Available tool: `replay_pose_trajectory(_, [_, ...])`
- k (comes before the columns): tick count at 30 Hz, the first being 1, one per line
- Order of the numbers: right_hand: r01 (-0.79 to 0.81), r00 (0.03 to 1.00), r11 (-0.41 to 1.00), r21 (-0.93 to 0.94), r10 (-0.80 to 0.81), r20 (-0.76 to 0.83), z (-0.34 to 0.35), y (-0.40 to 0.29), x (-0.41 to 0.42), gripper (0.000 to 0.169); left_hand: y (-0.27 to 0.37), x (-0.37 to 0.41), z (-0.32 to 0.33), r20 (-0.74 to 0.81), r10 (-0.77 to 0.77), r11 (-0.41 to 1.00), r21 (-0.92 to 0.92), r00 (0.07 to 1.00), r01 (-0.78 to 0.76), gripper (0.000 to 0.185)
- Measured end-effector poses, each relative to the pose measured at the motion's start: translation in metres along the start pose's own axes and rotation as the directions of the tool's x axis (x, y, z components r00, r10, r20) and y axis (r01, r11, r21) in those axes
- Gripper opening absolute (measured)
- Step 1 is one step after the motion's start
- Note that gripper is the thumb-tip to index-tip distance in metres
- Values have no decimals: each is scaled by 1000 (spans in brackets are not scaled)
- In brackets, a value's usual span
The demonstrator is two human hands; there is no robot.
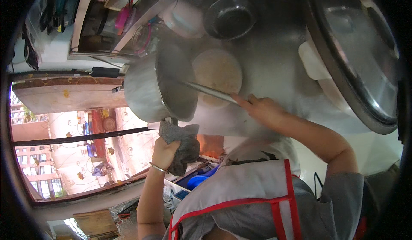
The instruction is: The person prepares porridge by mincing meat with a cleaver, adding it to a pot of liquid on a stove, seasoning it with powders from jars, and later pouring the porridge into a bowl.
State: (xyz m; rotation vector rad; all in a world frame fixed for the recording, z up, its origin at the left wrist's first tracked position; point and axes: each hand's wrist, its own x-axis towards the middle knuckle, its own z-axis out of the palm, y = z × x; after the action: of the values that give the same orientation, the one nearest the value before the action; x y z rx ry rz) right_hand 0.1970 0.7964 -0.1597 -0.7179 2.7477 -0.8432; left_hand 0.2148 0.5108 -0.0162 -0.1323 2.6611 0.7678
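Observation:
A metal pot (pixel 141 85) is tilted on its side, its mouth turned right towards a round vessel of pale, cloudy contents (pixel 222 68). My left hand (pixel 165 151), with a bangle at the wrist, grips a grey cloth (pixel 185 146) against the pot's handle (pixel 171 121), most of which the cloth hides. In my right hand (pixel 265 113) is the long metal handle of a utensil (pixel 210 91). The utensil's far end reaches into the pot's mouth and cannot be made out there. Haze blurs the pot's inside and the vessel's rim.
Behind stand a dark round bowl (pixel 230 18) and a white container (pixel 183 18) on the metal worktop (pixel 276 56). A large metal lid (pixel 357 60) leans at the right over a white container (pixel 310 61). At the left is a window (pixel 80 137); blue items (pixel 198 180) lie below.

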Motion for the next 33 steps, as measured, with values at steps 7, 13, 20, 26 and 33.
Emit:
replay_pose_trajectory(7, [-86, 983, 996, 39, 78, 164, -16, 11, -43, 65, -9, 3, 0, -17, 52, 995, 89, 999, -50, 24])
replay_pose_trajectory(13, [-144, 973, 987, -68, 154, 170, -33, 22, -63, 64, -23, 5, 7, -24, 94, 954, 289, 995, -83, 26])
replay_pose_trajectory(20, [-119, 987, 991, 60, 112, 113, 3, 17, -38, 59, -12, 4, 5, -89, 95, 949, 308, 992, -63, 27])
replay_pose_trajectory(26, [-136, 990, 984, -117, 140, 27, 13, 56, -106, 53, -32, 4, 12, -69, 239, 960, 166, 969, -225, 25])
replay_pose_trajectory(33, [-286, 948, 892, 350, 316, -31, -12, 39, -118, 55, -33, -11, 8, -126, -14, 932, -360, 992, -33, 26])
